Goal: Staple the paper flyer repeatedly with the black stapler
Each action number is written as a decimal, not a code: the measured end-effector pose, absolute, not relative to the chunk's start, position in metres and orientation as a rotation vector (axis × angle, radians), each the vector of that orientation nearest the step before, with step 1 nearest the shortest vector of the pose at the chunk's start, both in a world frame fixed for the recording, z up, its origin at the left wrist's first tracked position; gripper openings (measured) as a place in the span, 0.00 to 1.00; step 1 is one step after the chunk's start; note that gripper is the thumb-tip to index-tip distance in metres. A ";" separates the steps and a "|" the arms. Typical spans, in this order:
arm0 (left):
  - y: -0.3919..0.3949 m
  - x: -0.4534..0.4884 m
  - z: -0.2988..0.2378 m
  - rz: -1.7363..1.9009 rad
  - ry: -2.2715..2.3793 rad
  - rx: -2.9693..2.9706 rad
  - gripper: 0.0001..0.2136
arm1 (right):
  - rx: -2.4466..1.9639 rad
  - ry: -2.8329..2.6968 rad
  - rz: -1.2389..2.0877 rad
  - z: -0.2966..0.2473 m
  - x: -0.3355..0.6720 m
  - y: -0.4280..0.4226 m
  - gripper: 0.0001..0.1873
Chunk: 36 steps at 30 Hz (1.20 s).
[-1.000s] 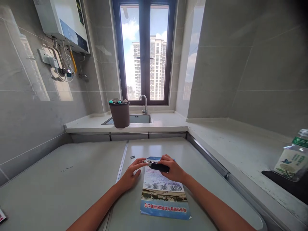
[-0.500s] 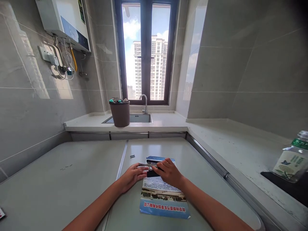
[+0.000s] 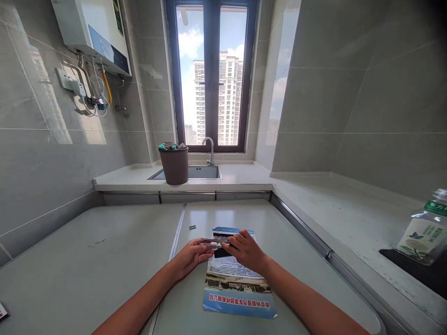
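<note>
An opened stapler (image 3: pixel 220 252) with a silver metal channel and black parts is held between my two hands, just above a printed leaflet. My right hand (image 3: pixel 248 251) grips its right end, fingers curled over the black part. At its left end, my left hand (image 3: pixel 193 256) pinches the metal channel between thumb and fingers. A small grey piece shows at the left fingertips; I cannot tell whether it is loose or part of the stapler. The blue and white leaflet (image 3: pixel 237 302) lies flat underneath. Two short staple strips (image 3: pixel 192 227) rest on the table beyond my left hand.
The white table (image 3: pixel 104 279) has a seam down its middle. Behind it stand a brown bin (image 3: pixel 175 167) and a sink (image 3: pixel 206 172) with a faucet (image 3: pixel 210 149). A plastic bottle (image 3: pixel 422 232) is on the right counter. A water heater (image 3: pixel 98 37) hangs left.
The stapler has tilted slightly, and its black lower part slants more. The grey piece at my left fingertips shows more clearly. Both hands stay almost in place.
</note>
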State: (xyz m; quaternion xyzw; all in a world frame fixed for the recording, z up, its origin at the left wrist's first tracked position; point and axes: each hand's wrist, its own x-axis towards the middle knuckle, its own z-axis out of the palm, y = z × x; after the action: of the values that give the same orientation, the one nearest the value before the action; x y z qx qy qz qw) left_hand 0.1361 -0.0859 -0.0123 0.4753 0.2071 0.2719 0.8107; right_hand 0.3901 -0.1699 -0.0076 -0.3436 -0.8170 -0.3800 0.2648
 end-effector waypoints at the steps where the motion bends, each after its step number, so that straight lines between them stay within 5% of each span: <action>1: -0.086 0.136 -0.013 0.586 0.444 1.018 0.15 | -0.940 -2.204 -0.969 -0.009 0.390 -0.169 0.19; 6: -0.080 0.137 -0.018 0.661 0.527 0.981 0.10 | -1.082 -2.035 -0.401 -0.008 0.397 -0.165 0.23; 11: -0.067 0.136 -0.028 0.802 0.596 0.934 0.10 | -1.125 -1.991 0.304 -0.002 0.414 -0.161 0.08; 13: -0.065 0.136 -0.029 0.827 0.590 0.941 0.11 | -1.110 -2.053 0.426 -0.002 0.418 -0.160 0.09; 22: -0.069 0.136 -0.025 0.889 0.605 1.129 0.24 | -1.160 -2.084 0.689 -0.011 0.416 -0.156 0.18; 36: -0.087 0.140 -0.011 0.884 0.508 1.475 0.19 | -1.039 -2.136 0.738 0.011 0.414 -0.168 0.25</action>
State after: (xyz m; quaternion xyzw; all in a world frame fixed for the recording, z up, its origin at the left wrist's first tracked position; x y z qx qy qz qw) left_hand 0.1396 -0.0873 -0.0106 0.6424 0.2214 0.3851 0.6245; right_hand 0.4136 -0.1677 0.0109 -0.3957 -0.8132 0.2809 0.3213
